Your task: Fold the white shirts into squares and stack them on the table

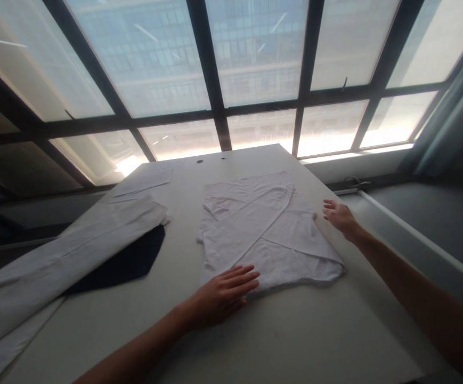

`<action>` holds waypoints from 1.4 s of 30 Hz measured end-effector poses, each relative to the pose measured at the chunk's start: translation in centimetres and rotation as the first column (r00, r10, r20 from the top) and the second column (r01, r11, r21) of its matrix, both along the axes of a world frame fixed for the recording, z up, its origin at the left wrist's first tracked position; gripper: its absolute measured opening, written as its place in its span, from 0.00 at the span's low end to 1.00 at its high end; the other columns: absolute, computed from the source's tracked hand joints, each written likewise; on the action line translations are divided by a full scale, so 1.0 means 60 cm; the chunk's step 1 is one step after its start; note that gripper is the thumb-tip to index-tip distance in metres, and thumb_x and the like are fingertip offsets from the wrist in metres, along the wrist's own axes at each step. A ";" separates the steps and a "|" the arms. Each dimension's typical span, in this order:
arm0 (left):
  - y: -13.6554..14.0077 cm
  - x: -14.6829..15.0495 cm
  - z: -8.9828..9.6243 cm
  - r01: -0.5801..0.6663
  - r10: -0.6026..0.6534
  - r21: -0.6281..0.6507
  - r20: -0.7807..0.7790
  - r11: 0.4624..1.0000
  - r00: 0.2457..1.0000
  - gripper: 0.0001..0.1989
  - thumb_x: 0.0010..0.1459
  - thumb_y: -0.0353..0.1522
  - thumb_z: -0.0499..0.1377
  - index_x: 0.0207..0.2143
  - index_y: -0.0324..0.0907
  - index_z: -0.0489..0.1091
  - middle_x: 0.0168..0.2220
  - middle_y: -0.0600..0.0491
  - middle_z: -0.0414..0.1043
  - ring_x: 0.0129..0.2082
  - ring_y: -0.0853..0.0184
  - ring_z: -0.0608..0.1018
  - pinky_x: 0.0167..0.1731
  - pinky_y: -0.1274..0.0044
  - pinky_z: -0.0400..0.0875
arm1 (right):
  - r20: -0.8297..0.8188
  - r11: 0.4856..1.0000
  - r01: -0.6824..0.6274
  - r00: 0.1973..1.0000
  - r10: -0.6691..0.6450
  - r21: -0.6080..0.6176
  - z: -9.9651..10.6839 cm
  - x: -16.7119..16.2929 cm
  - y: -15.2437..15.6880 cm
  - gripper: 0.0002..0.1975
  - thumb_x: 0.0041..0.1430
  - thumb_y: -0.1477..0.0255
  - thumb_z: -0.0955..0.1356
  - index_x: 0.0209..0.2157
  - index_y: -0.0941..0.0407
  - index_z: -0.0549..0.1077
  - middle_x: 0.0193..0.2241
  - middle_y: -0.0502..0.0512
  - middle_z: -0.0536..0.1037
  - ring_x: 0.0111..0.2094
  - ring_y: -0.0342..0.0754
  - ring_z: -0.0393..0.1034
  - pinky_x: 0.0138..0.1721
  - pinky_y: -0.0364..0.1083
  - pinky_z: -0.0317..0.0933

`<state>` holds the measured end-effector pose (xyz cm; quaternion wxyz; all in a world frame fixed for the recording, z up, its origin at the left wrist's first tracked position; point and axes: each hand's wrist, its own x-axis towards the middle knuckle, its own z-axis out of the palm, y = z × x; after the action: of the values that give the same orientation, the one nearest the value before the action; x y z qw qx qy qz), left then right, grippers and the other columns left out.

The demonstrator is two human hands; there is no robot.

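A white garment [251,229], partly folded over itself, lies on the white table [295,330]. Creases and crossing folds run over its upper layer. My left hand [225,293] is at the garment's near left corner, palm down with the fingers stretched out over its near edge. To the right of the cloth, by the table's right edge, my right hand [338,216] is held apart from the garment. Its fingers are loosely extended, and nothing shows in them.
White cloth [67,250] lies along the table's left side, partly over a dark blue piece [129,261]. Paper sheets [145,181] rest at the far left. Beyond the table stand large dark-framed windows [215,80]; a curtain [451,112] hangs at right.
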<state>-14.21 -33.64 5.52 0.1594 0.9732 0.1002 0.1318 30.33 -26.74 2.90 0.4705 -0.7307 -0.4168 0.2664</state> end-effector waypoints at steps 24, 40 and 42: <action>0.168 0.131 0.046 -0.389 0.396 0.076 -0.118 0.918 0.911 0.25 0.69 0.38 0.53 0.64 0.37 0.61 0.68 0.41 0.54 0.70 0.55 0.51 0.66 0.61 0.52 | -0.425 0.995 -0.011 0.905 -0.030 -0.095 0.036 -0.056 -0.025 0.27 0.53 0.80 0.70 0.55 0.61 0.64 0.37 0.61 0.77 0.32 0.48 0.75 0.31 0.47 0.74; 0.042 0.218 -0.033 0.103 -0.106 -0.052 -0.054 0.993 0.993 0.29 0.63 0.24 0.51 0.67 0.40 0.55 0.67 0.45 0.58 0.68 0.59 0.57 0.67 0.67 0.50 | -0.391 0.943 -0.204 0.916 0.090 -0.263 0.044 -0.033 -0.031 0.10 0.54 0.72 0.74 0.36 0.60 0.71 0.32 0.59 0.79 0.29 0.49 0.76 0.32 0.47 0.73; 0.045 0.219 -0.034 0.107 -0.109 -0.054 -0.049 0.993 0.993 0.29 0.63 0.24 0.51 0.66 0.40 0.56 0.67 0.45 0.57 0.69 0.58 0.56 0.67 0.67 0.50 | -0.394 0.944 -0.195 0.916 0.078 -0.265 0.041 -0.033 -0.029 0.08 0.55 0.72 0.73 0.33 0.60 0.71 0.32 0.60 0.79 0.27 0.46 0.75 0.30 0.44 0.72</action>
<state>-1.09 -30.92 3.50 0.1883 0.9760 0.0549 0.0948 28.36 -28.49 5.34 0.4060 -0.6970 -0.3238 0.4945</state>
